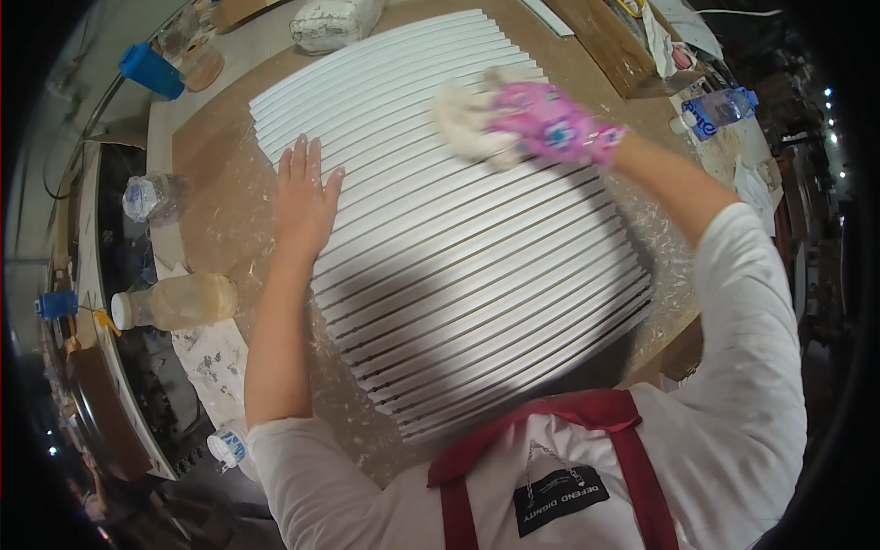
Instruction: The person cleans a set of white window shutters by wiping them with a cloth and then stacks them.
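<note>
Long white slats (pixel 477 234) lie side by side across the worktable, with narrow dark gaps between many of them. My bare left hand (pixel 307 194) rests flat on their left ends, fingers stretched out. At the far right part of the slats, my right hand (pixel 555 124) wears a pink flowered glove. It grips a cream-white cloth (pixel 472 124) and presses it on the slats. The glove and cloth are slightly blurred, and the fingertips are hidden behind the cloth.
A brown board (pixel 215 192) lies under the slats. On the left stand a bottle of yellowish liquid (pixel 188 302), a clear plastic bottle (pixel 147 198) and a blue cup (pixel 151 71). A wrapped white bundle (pixel 335 23), a wooden box (pixel 610 46) and a water bottle (pixel 724 108) sit farther back.
</note>
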`<state>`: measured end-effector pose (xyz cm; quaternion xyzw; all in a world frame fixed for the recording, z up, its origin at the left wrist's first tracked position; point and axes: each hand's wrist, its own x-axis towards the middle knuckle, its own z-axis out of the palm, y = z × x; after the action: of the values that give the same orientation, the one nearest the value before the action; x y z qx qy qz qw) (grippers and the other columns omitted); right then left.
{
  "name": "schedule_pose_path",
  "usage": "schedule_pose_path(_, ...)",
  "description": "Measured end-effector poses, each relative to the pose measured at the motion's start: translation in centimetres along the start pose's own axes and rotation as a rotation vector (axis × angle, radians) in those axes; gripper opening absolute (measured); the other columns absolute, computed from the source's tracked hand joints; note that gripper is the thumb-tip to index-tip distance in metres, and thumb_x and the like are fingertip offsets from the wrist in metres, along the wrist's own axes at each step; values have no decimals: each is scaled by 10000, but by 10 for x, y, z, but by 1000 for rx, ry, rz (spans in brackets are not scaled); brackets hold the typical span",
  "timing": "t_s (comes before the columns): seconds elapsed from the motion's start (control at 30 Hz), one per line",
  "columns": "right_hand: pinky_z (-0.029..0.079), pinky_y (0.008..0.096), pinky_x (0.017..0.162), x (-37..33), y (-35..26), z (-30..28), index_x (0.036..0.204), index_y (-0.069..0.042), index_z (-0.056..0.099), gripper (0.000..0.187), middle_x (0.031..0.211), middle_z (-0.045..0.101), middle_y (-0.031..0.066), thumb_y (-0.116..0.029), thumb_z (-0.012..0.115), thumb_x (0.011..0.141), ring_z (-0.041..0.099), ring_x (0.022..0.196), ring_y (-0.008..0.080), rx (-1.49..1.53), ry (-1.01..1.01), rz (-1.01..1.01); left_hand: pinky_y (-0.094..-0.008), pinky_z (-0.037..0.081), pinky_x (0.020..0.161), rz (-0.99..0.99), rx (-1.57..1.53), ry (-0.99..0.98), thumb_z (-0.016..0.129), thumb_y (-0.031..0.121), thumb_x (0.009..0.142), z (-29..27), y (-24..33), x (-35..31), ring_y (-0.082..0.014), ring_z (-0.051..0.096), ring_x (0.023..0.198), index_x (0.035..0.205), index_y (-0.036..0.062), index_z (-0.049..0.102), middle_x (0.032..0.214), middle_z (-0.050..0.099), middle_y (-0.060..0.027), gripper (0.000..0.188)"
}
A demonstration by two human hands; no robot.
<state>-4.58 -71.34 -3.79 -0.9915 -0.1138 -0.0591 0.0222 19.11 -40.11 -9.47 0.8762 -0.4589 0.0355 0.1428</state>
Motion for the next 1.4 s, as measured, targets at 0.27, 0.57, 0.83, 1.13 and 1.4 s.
schedule_pose_path(0.27, 546, 397, 584, 20, 77, -65, 920, -131, 667, 218, 812, 639, 80, -308, 540, 903, 621, 627, 222, -134, 170, 251, -536, 253, 1096, -60, 153, -47, 435, 376, 973, -21, 17, 45, -296, 258, 1410, 1423, 128, 410, 1517, 335, -71, 514)
schedule_pose_path(0.57, 384, 418, 945, 128, -25, 41, 1090, -179, 655, 321, 951, 646, 112, -343, 590, 822, 559, 1036, 253, 41, 379, 86, -479, 219, 1135, -147, 3, 104, 385, 378, 993, 19, -49, 88, -450, 256, 1367, 1432, 96, 403, 1508, 329, -168, 521)
schedule_pose_path(0.83, 546, 370, 724, 26, 127, -15, 1048, -113, 618, 217, 886, 648, 85, -257, 501, 936, 650, 791, 231, -173, 330, 570, -467, 288, 1113, -208, 46, 66, 406, 385, 987, 19, -26, 98, -382, 245, 1397, 1442, 125, 392, 1533, 292, -118, 524)
schedule_pose_path(1.13, 500, 415, 800, 224, -11, 53, 929, -142, 643, 239, 944, 636, 117, -344, 564, 829, 620, 910, 302, -66, 593, -8, -431, 269, 1127, -22, -224, 148, 425, 302, 974, 6, -45, 84, -411, 267, 1370, 1389, 60, 459, 1490, 347, -182, 481)
schedule_pose_path(1.4, 508, 332, 834, 100, 135, -28, 1173, -97, 593, 411, 1071, 650, 130, -428, 508, 944, 635, 963, 222, 200, 151, 529, -450, 223, 1145, -158, -2, 93, 389, 287, 987, 16, -33, 94, -436, 243, 1375, 1418, 58, 415, 1508, 312, -188, 489)
